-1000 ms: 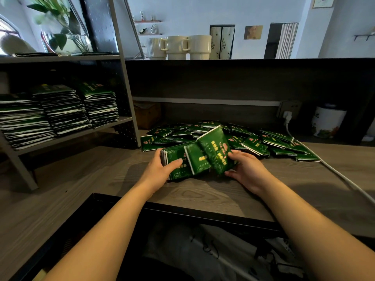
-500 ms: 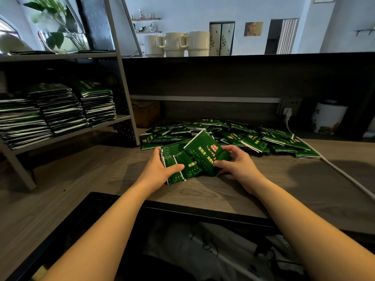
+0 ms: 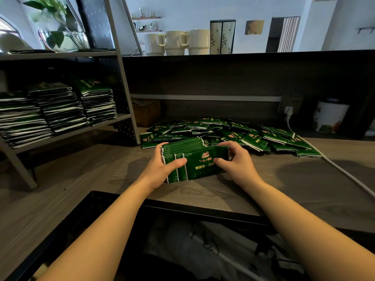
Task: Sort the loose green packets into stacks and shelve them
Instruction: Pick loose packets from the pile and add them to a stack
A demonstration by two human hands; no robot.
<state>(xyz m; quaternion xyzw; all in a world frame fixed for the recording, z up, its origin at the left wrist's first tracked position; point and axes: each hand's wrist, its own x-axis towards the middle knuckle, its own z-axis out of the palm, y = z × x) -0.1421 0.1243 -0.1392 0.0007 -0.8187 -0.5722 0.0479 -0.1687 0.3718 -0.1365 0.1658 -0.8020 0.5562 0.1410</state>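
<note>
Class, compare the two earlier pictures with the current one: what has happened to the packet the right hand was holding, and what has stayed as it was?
The right hand has laid its tilted packet flat against the front of the bundle, which the left hand holds from the other side; both hands now press it together. The loose pile behind and the shelved stacks are unchanged.

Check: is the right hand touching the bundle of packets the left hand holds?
Touching. The head view shows the right hand with fingers laid over the front of the bundle, while the left hand clamps its other end.
</note>
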